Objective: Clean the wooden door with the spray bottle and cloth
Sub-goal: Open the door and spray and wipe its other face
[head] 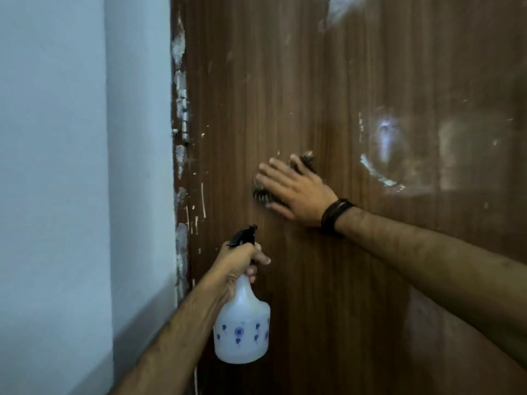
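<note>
The brown wooden door (328, 81) fills the right side of the view, with white smears and paint flecks on it. My right hand (293, 189) lies flat with straight fingers and presses a dark patterned cloth (261, 195) against the door at mid height; most of the cloth is hidden under the palm. Lower left, my left hand (242, 259) grips the neck of a white spray bottle (242, 323) with blue flower prints and a black nozzle, held upright close to the door with the nozzle facing it.
A pale blue wall (71, 166) stands to the left. The door frame edge (180, 138) between wall and door is chipped and spattered with white plaster. A glossy wet patch (382, 155) shines on the door to the right of my right hand.
</note>
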### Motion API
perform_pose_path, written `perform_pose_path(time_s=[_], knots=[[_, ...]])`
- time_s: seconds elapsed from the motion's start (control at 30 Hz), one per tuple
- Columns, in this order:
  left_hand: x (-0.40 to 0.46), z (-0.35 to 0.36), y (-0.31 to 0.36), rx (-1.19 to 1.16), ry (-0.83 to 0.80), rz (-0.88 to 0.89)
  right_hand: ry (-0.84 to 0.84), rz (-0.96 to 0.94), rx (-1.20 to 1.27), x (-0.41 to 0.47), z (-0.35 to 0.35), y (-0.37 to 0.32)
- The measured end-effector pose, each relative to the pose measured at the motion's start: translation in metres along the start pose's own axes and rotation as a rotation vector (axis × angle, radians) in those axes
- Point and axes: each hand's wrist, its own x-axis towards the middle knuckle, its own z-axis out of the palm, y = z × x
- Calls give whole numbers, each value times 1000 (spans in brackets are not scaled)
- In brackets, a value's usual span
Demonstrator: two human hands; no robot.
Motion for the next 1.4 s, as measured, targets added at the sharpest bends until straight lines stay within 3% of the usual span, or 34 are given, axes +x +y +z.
perform_pose_path(time_s=[0.07, 0.13, 0.53, 0.73, 0.9, 0.97, 1.13, 1.4], knots=[[-4, 18, 9, 11, -33, 28, 25, 192, 24, 4, -18, 36], [-9, 35, 17, 29, -66, 49, 42, 258, 34, -1, -29, 52], [-32, 139, 22, 63, -270, 2, 32, 81, 40, -199, -11, 23], [-45, 188, 37, 62, -399, 90, 2, 587, 65, -269, -54, 89], [-74, 215, 24, 18, -512, 108, 167, 1214, 151, -280, -91, 152], [-79, 221, 25, 21, -523, 105, 204, 1332, 170, -277, -96, 149], [-88, 231, 44, -2, -554, 164, 101, 1299, 213, -287, -97, 110], [-107, 261, 32, 75, -678, 152, -150, 1218, 285, -329, -125, 104]])
